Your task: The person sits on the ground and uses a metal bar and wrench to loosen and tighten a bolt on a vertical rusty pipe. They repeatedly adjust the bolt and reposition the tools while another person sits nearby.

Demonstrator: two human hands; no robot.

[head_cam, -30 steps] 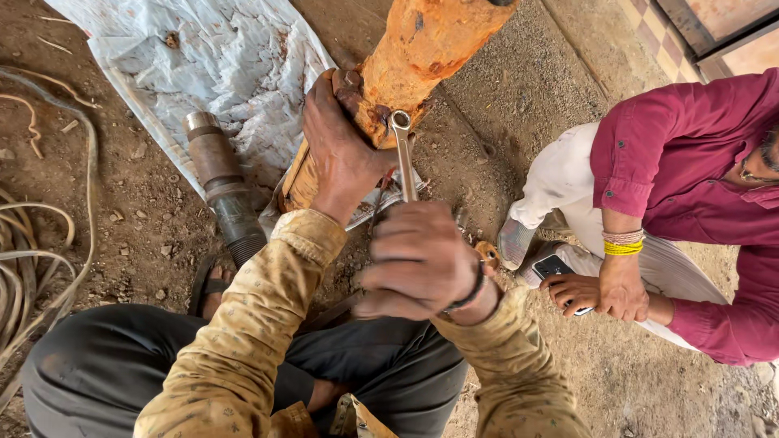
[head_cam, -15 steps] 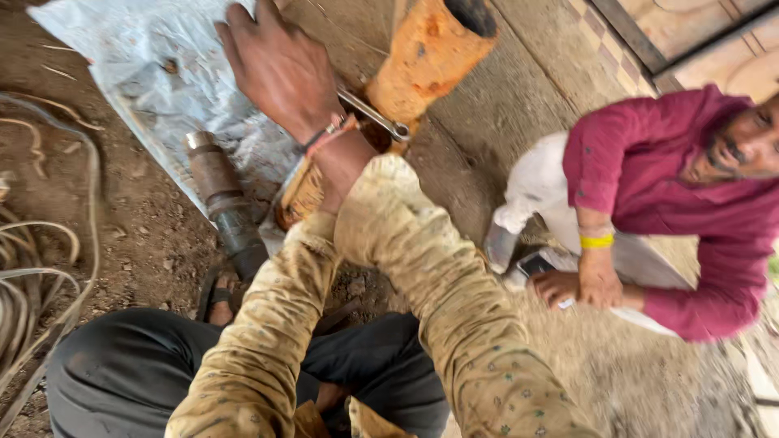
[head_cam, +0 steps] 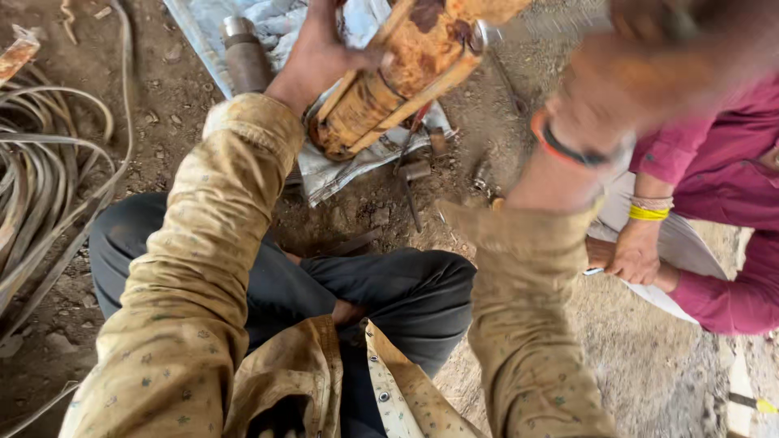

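Our left hand sits at the upper middle of the frame, its fingers wrapped against the near side of a rusty orange cylinder, a pump-like body with thin rods running along its length. The fingertips are hidden behind the cylinder, so we can only say the hand is closed against it. The cylinder lies tilted, its lower end toward the middle of the frame and its upper end leaving the top edge.

Our right hand is raised at the upper right and badly blurred; we cannot tell whether its fingers are spread or closed, or whether it holds anything. A dark band with an orange edge circles that wrist.

Under the cylinder lies a pale plastic sheet on the dirt ground, and a dark metal pipe piece rests on the sheet just to the left of our left hand. Small metal tools lie on the ground below the cylinder. Grey cables coil at the left edge.

At the right a person in a magenta shirt crouches, one hand with yellow bangles resting low.
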